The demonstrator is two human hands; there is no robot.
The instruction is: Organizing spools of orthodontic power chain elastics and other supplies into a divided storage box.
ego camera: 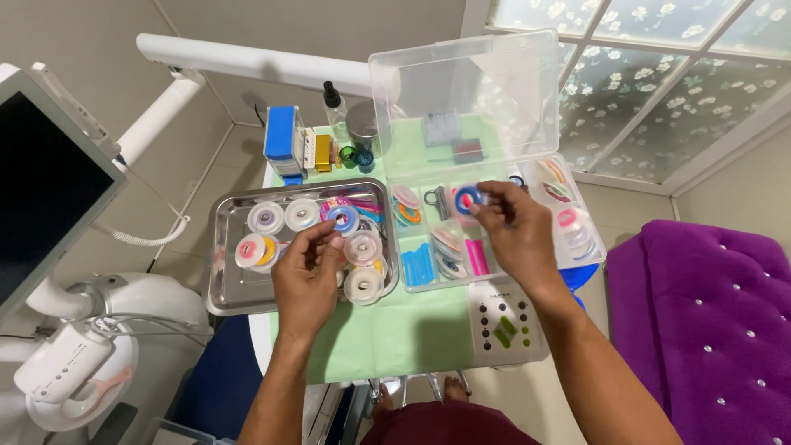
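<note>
Over the steel tray [222, 292] of spools, left fingers [317, 239] pinch a blue spool [343, 218]; right fingers [486, 206] clamp a blue ring [468, 198] above the compartment box [589, 259].

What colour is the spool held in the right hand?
Blue, with a white centre: the spool in the right hand, seen in the head view.

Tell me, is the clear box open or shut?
Open. The clear box's lid stands up behind it, and its compartments show.
</note>
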